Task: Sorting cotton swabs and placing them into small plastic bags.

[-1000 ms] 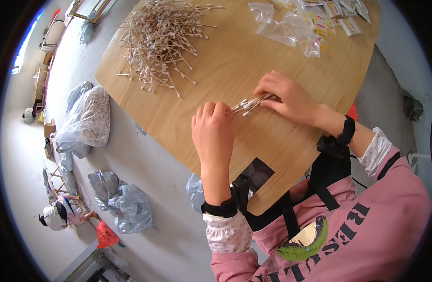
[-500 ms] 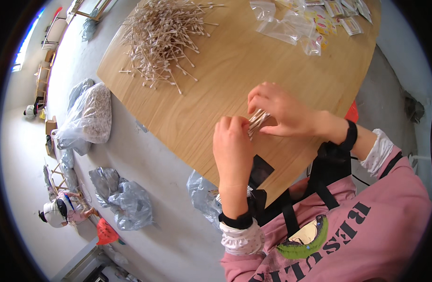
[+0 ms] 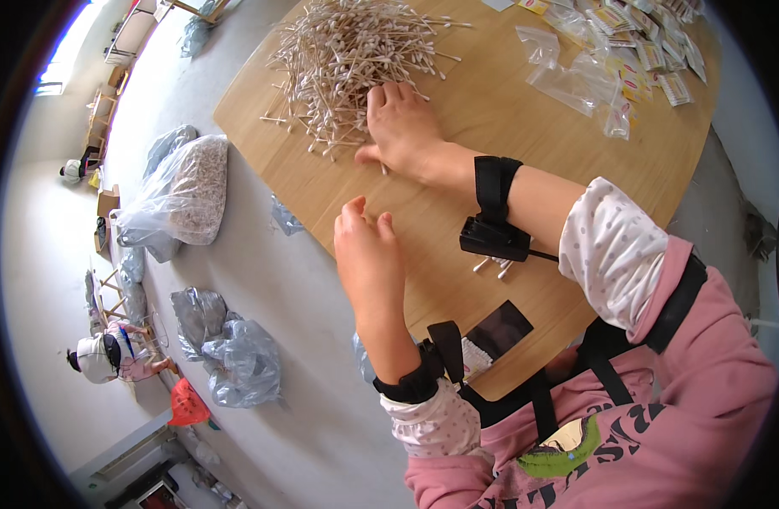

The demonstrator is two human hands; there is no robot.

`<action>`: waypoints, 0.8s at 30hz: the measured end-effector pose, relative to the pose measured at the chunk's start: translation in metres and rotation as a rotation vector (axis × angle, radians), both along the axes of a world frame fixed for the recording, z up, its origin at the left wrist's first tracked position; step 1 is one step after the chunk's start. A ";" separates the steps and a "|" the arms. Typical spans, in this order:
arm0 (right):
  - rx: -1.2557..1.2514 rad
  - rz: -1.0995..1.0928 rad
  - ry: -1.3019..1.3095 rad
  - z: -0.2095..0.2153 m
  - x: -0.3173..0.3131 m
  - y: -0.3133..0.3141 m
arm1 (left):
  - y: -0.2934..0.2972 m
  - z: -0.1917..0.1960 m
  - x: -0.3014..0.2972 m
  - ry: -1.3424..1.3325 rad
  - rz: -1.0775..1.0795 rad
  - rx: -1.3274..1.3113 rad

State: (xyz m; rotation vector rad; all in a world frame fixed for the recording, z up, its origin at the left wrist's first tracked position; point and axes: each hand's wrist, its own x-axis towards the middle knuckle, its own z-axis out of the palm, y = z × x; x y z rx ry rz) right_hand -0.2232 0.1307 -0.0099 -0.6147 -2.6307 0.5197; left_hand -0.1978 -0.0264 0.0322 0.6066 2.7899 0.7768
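A big heap of cotton swabs (image 3: 347, 55) lies at the far left of the wooden table (image 3: 576, 178). My right hand (image 3: 404, 131) reaches over the near edge of this heap, palm down, its fingers stretched onto the swabs and the thumb apart. Above the table's left edge, my left hand (image 3: 368, 254) is raised with thumb and fingers apart, and nothing shows between them. A few swabs (image 3: 496, 266) lie on the tabletop below my right wrist, partly hidden by the black wrist device (image 3: 494, 239).
Clear plastic bags (image 3: 576, 85) and small printed packets (image 3: 652, 55) lie at the far right. A dark flat card (image 3: 499, 331) rests by the near corner. On the floor at left are a filled bag (image 3: 198, 191) and grey bags (image 3: 241, 360); a person (image 3: 109, 360) works beyond.
My hands have parted from the small bundle of swabs they held together. The right has gone up and left to the heap; the left has moved left. Some swabs now lie nearer the table's corner.
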 end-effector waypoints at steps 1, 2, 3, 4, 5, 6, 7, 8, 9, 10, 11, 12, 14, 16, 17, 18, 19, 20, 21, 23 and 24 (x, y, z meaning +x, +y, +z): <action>0.004 -0.003 -0.002 -0.006 -0.001 0.008 | 0.000 0.003 0.004 -0.036 -0.014 0.004; -0.158 -0.011 -0.002 -0.011 -0.001 0.019 | -0.001 0.004 0.008 -0.073 -0.029 0.009; -0.321 -0.017 -0.002 -0.013 0.000 0.029 | -0.005 0.004 0.012 -0.076 -0.028 0.014; -0.348 0.049 0.112 -0.019 0.007 0.038 | -0.011 0.003 0.017 -0.065 -0.036 0.027; -0.347 0.052 0.106 -0.024 0.019 0.045 | -0.017 0.002 0.023 -0.055 -0.044 0.042; -0.347 0.151 0.079 -0.023 0.032 0.053 | -0.022 0.004 0.031 -0.059 -0.041 0.048; -0.347 0.247 0.049 -0.021 0.047 0.062 | -0.024 0.007 0.041 -0.046 -0.061 0.055; -0.342 0.246 0.041 -0.020 0.065 0.069 | -0.027 0.007 0.051 -0.035 -0.082 0.061; -0.430 0.336 -0.003 -0.012 0.084 0.071 | -0.030 0.009 0.062 -0.036 -0.079 0.064; -0.519 0.421 -0.053 -0.005 0.103 0.071 | -0.033 0.009 0.074 -0.020 -0.106 0.079; -0.517 0.419 -0.059 0.002 0.119 0.069 | -0.033 0.009 0.085 -0.004 -0.133 0.092; -0.489 0.483 -0.103 0.008 0.134 0.067 | -0.031 0.008 0.096 -0.014 -0.133 0.093; -0.496 0.602 -0.163 0.009 0.158 0.062 | -0.027 0.006 0.117 -0.016 -0.133 0.136; -0.500 0.643 -0.138 0.007 0.173 0.056 | -0.023 0.004 0.129 -0.004 -0.148 0.167; -0.500 0.688 -0.110 0.006 0.179 0.054 | -0.019 0.001 0.132 -0.009 -0.154 0.165; -0.502 0.721 -0.113 0.004 0.183 0.051 | -0.016 -0.004 0.133 0.000 -0.148 0.175; -0.508 0.719 -0.114 0.005 0.186 0.049 | -0.013 -0.008 0.134 0.009 -0.143 0.185; -0.492 0.707 -0.109 0.007 0.189 0.049 | -0.011 -0.011 0.133 0.006 -0.144 0.181; -0.475 0.695 -0.104 0.009 0.191 0.049 | -0.009 -0.014 0.131 0.009 -0.161 0.190; -0.423 0.642 0.000 0.011 0.192 0.049 | -0.003 -0.021 0.127 0.015 -0.179 0.197; -0.368 0.590 0.101 0.011 0.192 0.049 | 0.001 -0.025 0.123 0.053 -0.207 0.214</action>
